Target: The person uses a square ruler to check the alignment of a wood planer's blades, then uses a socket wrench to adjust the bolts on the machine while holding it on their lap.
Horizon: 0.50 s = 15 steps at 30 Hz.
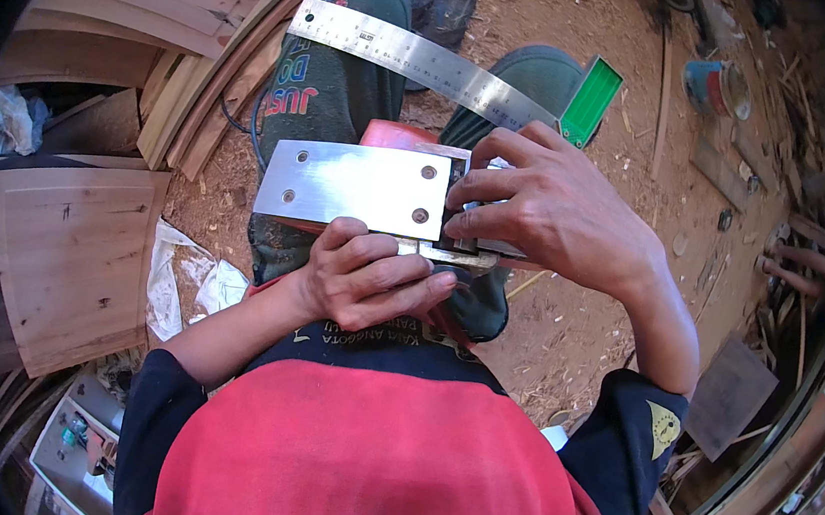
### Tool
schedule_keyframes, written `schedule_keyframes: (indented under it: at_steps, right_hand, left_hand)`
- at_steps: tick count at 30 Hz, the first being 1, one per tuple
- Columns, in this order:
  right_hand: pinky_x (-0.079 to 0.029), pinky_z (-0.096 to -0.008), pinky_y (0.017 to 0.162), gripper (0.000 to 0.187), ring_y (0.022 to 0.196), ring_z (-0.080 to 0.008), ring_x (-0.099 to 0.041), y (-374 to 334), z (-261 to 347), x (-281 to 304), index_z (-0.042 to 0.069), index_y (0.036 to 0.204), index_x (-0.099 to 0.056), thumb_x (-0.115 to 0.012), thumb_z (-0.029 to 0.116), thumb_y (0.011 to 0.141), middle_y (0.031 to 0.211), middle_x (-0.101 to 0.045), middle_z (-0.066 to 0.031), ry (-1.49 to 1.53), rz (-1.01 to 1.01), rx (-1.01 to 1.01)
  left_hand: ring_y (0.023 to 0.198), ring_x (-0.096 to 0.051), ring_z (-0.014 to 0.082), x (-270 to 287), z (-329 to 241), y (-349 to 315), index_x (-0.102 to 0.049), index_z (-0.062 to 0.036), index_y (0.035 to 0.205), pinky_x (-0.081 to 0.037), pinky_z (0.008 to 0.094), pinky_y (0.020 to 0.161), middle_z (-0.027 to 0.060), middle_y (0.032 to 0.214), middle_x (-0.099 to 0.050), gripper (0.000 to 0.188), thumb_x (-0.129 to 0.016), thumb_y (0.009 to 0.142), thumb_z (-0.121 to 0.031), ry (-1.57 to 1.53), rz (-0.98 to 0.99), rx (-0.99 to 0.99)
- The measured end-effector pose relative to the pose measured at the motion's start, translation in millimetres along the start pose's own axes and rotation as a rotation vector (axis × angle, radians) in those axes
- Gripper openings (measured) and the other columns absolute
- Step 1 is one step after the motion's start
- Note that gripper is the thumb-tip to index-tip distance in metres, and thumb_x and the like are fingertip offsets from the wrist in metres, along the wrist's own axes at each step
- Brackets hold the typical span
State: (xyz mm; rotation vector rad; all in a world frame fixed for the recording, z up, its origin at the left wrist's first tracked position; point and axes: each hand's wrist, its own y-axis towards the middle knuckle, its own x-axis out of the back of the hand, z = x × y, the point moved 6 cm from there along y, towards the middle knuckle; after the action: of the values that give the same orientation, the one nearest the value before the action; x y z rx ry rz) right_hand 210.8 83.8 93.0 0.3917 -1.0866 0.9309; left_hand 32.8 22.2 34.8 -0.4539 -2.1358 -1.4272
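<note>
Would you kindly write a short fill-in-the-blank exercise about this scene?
The metal square across the knees has a ____ handle.
The flat metal plate shows ____ screws.
The hand at the right end of the plate is the person's ____ one.
The shirt is mainly ____, with dark sleeves.

Missing words: green; four; right; red

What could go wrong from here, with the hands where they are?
The right hand is at the dark slot beside the metal plate; if a blade sits in there, it could nick a finger.
The left hand is at the near edge of the tool; if that support slackens, the tool might tip.
The metal square lies across the legs, its green handle out to the right; a shift of the legs could slide it off.
</note>
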Motion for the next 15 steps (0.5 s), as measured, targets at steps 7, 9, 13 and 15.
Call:
schedule_keyframes:
  at_steps: [7,9,13,15]
  right_hand:
    - [-0.046,-0.0388,0.100,0.028,0.118,-0.0201,-0.062,-3.3,3.2,-4.5,0.021,0.108,-0.080,-0.076,0.022,0.080,0.116,-0.074,0.0080,-0.029,-0.047,0.049]
    - [-0.046,-0.0391,0.100,0.026,0.117,-0.0200,-0.062,-4.7,2.8,-6.4,0.021,0.108,-0.079,-0.073,0.023,0.083,0.115,-0.074,0.0085,-0.040,-0.066,0.050]
    - [-0.046,-0.0398,0.100,0.025,0.117,-0.0188,-0.063,-7.4,2.0,-9.8,0.020,0.108,-0.079,-0.072,0.024,0.083,0.114,-0.074,0.0090,-0.034,-0.107,0.059]
    - [-0.045,-0.0396,0.101,0.024,0.116,-0.0171,-0.062,-8.0,3.2,-9.6,0.020,0.107,-0.078,-0.072,0.025,0.084,0.113,-0.073,0.0096,-0.037,-0.124,0.074]
  left_hand:
    - [0.086,-0.057,0.0104,-0.2,-0.2,0.0,-0.081,-0.0244,0.115,-0.040,0.0302,0.077,-0.0100,0.100,-0.066,0.039,-0.084,0.077,-0.034,-0.012,0.006,0.002]
    - [0.085,-0.057,0.0105,-0.5,0.1,0.3,-0.080,-0.0243,0.115,-0.040,0.0303,0.077,-0.0101,0.100,-0.066,0.039,-0.084,0.077,-0.033,-0.020,0.005,0.002]
    - [0.085,-0.057,0.0107,-0.9,0.5,0.1,-0.080,-0.0241,0.116,-0.040,0.0304,0.077,-0.0099,0.100,-0.066,0.040,-0.083,0.077,-0.034,-0.021,0.010,-0.002]
    - [0.085,-0.057,0.0108,-0.6,0.5,0.2,-0.080,-0.0241,0.116,-0.040,0.0305,0.077,-0.0098,0.100,-0.066,0.040,-0.083,0.077,-0.034,-0.020,0.012,-0.004]
